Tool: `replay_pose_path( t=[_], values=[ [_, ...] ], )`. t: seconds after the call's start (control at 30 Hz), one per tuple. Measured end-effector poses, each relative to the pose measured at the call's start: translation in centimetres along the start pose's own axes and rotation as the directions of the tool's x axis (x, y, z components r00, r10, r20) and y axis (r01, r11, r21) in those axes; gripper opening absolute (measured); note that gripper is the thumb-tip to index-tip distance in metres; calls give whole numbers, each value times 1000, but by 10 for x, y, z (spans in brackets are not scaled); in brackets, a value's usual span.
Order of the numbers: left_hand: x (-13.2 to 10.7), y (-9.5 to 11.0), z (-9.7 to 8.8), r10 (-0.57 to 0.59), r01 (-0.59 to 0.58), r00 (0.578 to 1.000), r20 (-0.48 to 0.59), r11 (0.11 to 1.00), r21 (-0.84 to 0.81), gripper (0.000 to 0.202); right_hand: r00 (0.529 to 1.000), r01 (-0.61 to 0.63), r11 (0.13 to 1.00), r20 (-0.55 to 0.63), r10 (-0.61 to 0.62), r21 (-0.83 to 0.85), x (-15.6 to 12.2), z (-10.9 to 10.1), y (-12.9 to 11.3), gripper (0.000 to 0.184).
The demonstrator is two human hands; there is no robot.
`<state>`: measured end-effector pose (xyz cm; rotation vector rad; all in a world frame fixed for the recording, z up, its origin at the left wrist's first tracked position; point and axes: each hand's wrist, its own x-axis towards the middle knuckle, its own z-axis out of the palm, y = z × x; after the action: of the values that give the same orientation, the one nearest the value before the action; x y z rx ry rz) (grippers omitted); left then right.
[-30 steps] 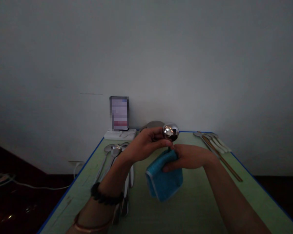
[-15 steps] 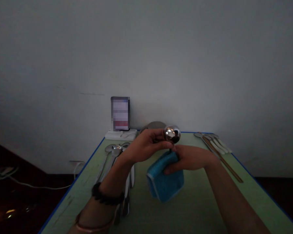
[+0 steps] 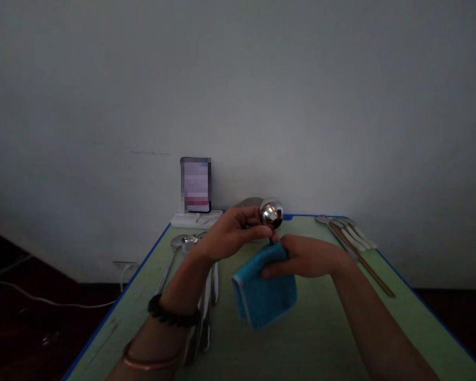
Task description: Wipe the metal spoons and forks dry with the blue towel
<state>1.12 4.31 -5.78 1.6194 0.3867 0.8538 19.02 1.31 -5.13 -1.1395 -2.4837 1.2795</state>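
Above the middle of the table, my left hand (image 3: 241,228) is closed on a shiny metal spoon (image 3: 271,213), thumb and fingers just by its rounded bowl. The bowl points up, its bulging side towards me. My right hand (image 3: 301,257) grips a folded blue cloth (image 3: 267,296) with a pale edge, wrapped about the spoon's handle below the bowl. Most of the handle is hidden by the cloth and fingers. Several metal spoons and ladles (image 3: 189,243) lie to the left, partly behind my left forearm.
A phone (image 3: 196,185) stands on a white stand (image 3: 194,218) at the back left. Wooden chopsticks (image 3: 360,256) and several white-handled utensils (image 3: 355,233) lie at the right edge. Behind my left hand a round metal thing (image 3: 250,202) shows near the wall. The green table (image 3: 321,328) has blue edges.
Both hands have shifted slightly left, carrying the spoon and the cloth along. The grip on each looks the same.
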Motion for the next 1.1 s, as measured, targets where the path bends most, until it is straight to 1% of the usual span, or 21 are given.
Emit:
replay_pose_path(
  t=[0.07, 0.2, 0.27, 0.3, 0.33, 0.4, 0.47, 0.53, 0.6, 0.67, 0.73, 0.8, 0.87, 0.93, 0.97, 1.03, 1.1],
  values=[
    [0, -2, -2, 12, -12, 999, -30, 1000, -17, 10, 999, 1, 1000, 41, -1, 21, 2, 2, 0, 30],
    [-1, -5, -7, 46, -52, 993, -112, 997, -51, 14, 989, -54, 997, 134, 62, -60, 2, 2, 4, 34],
    [-1, -5, -9, 45, -54, 986, -162, 997, -47, 27, 987, -72, 994, 135, 83, -86, -3, -3, 8, 34],
    [-2, -4, -9, 44, -52, 982, -185, 998, -37, 37, 991, -70, 994, 108, 80, -89, -6, -6, 10, 33],
    [-3, -2, -9, 47, -52, 978, -203, 998, -21, 46, 996, -62, 994, 51, 67, -89, -10, -10, 12, 32],
    [-4, 1, -9, 67, -63, 974, -215, 998, 28, 57, 993, -42, 995, -111, 31, -94, -16, -16, 14, 31],
    [-4, 3, -8, 94, -77, 974, -208, 993, 89, 55, 967, -43, 993, -253, 14, -112, -20, -19, 14, 32],
    [-4, 6, -8, 108, -68, 969, -223, 981, 180, 48, 943, -70, 987, -332, 18, -144, -21, -20, 12, 34],
    [-5, 10, -8, 134, -40, 952, -275, 946, 322, 45, 928, -94, 980, -372, 23, -174, -21, -18, 8, 36],
    [-6, 15, -9, 190, -2, 926, -327, 867, 498, 48, 916, -106, 979, -400, 29, -173, -22, -18, 4, 39],
    [-10, 22, -10, 238, 23, 911, -337, 786, 617, 55, 916, -115, 983, -399, 49, -144, -25, -19, 2, 41],
    [-14, 29, -12, 238, 25, 923, -302, 746, 665, 58, 925, -124, 985, -373, 71, -118, -30, -21, 1, 42],
    [-19, 34, -13, 201, 26, 948, -246, 723, 690, 55, 936, -130, 985, -343, 84, -114, -35, -23, 1, 43],
    [-21, 37, -14, 167, 40, 964, -205, 674, 738, 49, 932, -139, 983, -350, 90, -119, -38, -24, 1, 42],
    [-22, 39, -15, 161, 48, 967, -197, 645, 762, 48, 923, -151, 980, -374, 94, -127, -39, -24, 1, 42],
    [-21, 40, -14, 160, 60, 967, -197, 610, 790, 48, 889, -177, 972, -449, 90, -156, -36, -24, -1, 40],
    [-20, 41, -11, 148, 56, 971, -185, 618, 785, 50, 855, -178, 966, -516, 58, -187, -31, -22, -4, 34]
  ],
)
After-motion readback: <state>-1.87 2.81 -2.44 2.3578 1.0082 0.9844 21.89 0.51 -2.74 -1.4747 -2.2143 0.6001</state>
